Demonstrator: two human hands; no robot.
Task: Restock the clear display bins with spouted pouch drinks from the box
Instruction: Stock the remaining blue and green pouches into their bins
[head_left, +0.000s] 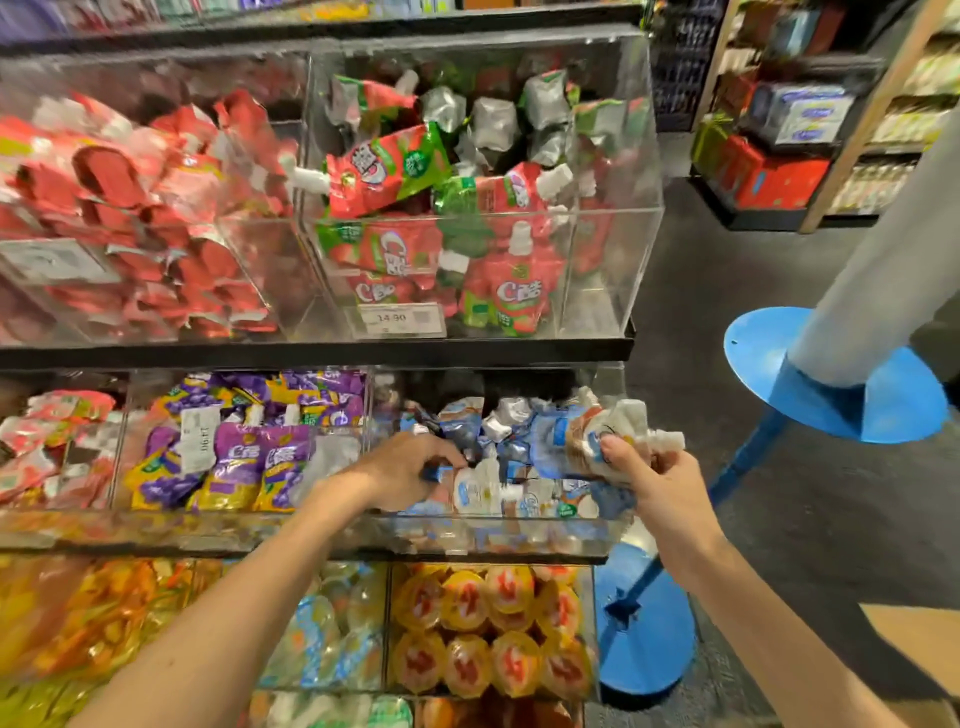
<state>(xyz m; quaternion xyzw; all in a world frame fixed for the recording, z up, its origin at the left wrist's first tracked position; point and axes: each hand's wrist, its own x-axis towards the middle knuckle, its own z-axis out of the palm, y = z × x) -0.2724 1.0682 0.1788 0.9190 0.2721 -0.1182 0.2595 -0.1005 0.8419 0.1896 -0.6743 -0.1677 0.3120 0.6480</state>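
Note:
A clear display bin (498, 535) on the middle shelf, right side, holds blue and white spouted pouches (524, 499). My left hand (410, 470) reaches into this bin and its fingers curl round a blue and white pouch (470, 486) lying on the pile. My right hand (657, 483) hovers over the bin's right end and grips a bunch of the same blue and white pouches (592, 441), their white spouts pointing right. The box is not clearly in view, only a cardboard corner (919, 639) at the lower right.
Above is a clear bin of red and green pouches (447, 218) with a price tag (397, 318). Left of my bin are purple pouches (244, 457). Yellow jelly cups (488, 629) fill the shelf below. A blue step stool (831, 379) stands to the right.

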